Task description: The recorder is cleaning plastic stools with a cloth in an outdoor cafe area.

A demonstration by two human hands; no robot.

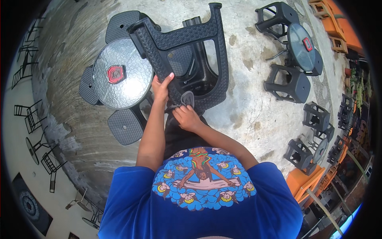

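Observation:
A dark plastic stool (186,35) with a woven pattern lies tipped in front of me, its legs pointing away. Around the near end of one leg my left hand (161,88) is closed, thumb on top. My right hand (186,117) grips a grey cloth (188,98) against the stool's lower edge. Part of the cloth hides behind the fingers. Left of the stool stands a round glass-topped table (103,65) with a red-rimmed ashtray (116,74) on it.
Dark stools (125,127) surround the round table. Another glass table (301,53) with stools (288,83) stands to the right on the concrete floor (238,89). Further right are orange benches (304,182). Metal chairs (29,119) line the far left.

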